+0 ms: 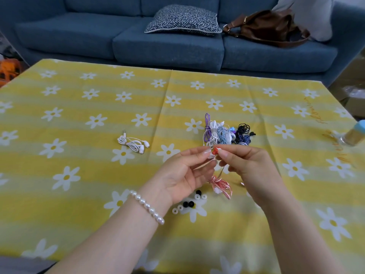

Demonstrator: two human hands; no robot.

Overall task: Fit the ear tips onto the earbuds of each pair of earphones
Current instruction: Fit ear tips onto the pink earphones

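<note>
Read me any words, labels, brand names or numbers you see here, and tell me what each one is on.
No text can be read.
Tablecloth: orange scrawled marks near its right edge look like handwriting, but are too blurred to read.
Bottle at the right edge: no readable label.
Brown bag on the sofa: no visible brand.

Daisy-print yellow tablecloth [79, 194], white earphones [133, 144], bundled earphones heap [227, 134], loose ear tips [189, 203]
</note>
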